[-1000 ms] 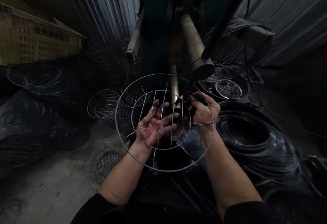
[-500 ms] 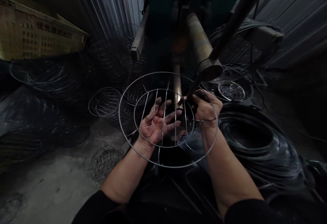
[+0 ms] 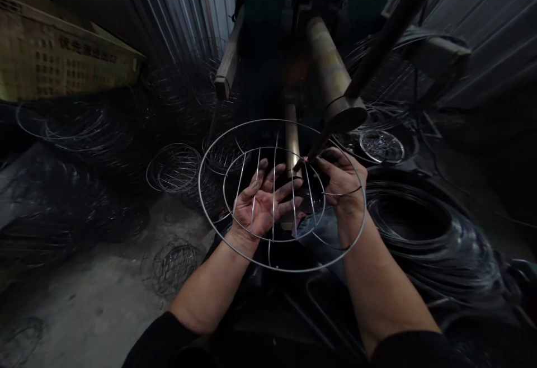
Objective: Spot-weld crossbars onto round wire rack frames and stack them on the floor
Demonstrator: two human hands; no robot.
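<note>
A round wire frame (image 3: 213, 222) of two rings joined by straight rods hangs in front of me. My left hand (image 3: 262, 203) lies palm up under the rods with its blackened fingers spread, holding the frame up. My right hand (image 3: 342, 180) is closed on the frame's right side, pinching wire near the tip of the welding machine's upper arm (image 3: 335, 116). A vertical metal post (image 3: 292, 144) of the machine stands right behind the frame, between my hands.
Piles of finished wire frames (image 3: 174, 169) lie on the left and behind. A large coil of dark wire (image 3: 419, 228) sits at the right. Corrugated metal walls (image 3: 188, 10) close in the back. A small wire basket (image 3: 174, 264) rests on the concrete floor.
The spark seen at the welding tip a second ago is gone. The frame and both hands have shifted slightly to the right, and the rods sit a little differently over my left palm.
</note>
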